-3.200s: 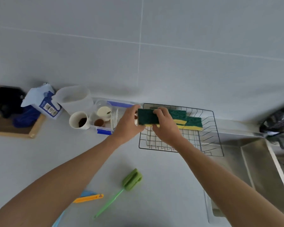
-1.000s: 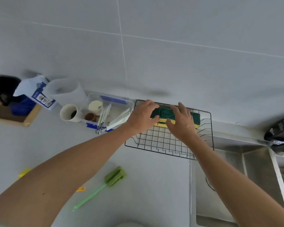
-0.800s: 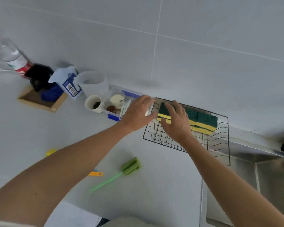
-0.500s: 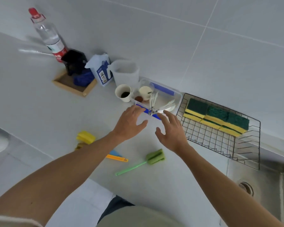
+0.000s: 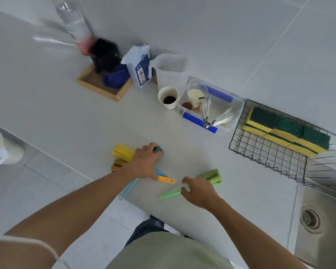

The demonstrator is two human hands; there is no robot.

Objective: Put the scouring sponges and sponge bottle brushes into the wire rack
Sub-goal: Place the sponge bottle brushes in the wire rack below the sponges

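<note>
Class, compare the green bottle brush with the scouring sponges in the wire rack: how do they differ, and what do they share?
The green bottle brush lies on the counter, long-handled and green throughout; the scouring sponges sit inside the wire rack as yellow blocks with dark green tops. The right hand is on the brush's handle; no hand touches the sponges. Both are cleaning tools.

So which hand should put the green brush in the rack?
Probably the right hand. It is already on the green brush handle, and the wire rack lies on its side. The left hand is busy on the blue brush.
</note>
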